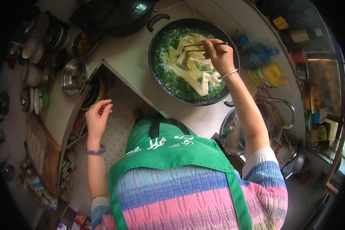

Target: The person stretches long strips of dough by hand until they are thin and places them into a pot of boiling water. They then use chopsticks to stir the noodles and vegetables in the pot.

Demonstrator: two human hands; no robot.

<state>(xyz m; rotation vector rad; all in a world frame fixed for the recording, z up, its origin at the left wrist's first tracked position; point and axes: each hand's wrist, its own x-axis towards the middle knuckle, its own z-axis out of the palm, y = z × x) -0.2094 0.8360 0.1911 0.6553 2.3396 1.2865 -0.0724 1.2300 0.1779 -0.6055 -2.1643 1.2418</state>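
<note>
My right hand (218, 56) grips a pair of chopsticks (195, 50) over a wide dark two-handled pot (162, 93). The chopstick tips are in among broad, flat, pale noodles (189, 76), which lie in folds across the middle. Around the noodles, chopped leafy greens (171, 70) float in the broth, with whitish foam on the left side. My left hand (99, 115) hangs over the floor gap left of my green apron (172, 149). Its fingers are curled together, and nothing shows in them.
A steel basin (74, 76) sits by the left counter's edge, near stacked bowls (31, 73). A large dark pan (118, 17) stands behind. Right of the pot are a yellow bottle (268, 75), a blue bottle (256, 56) and a curved faucet (290, 110) above a metal basin (233, 129).
</note>
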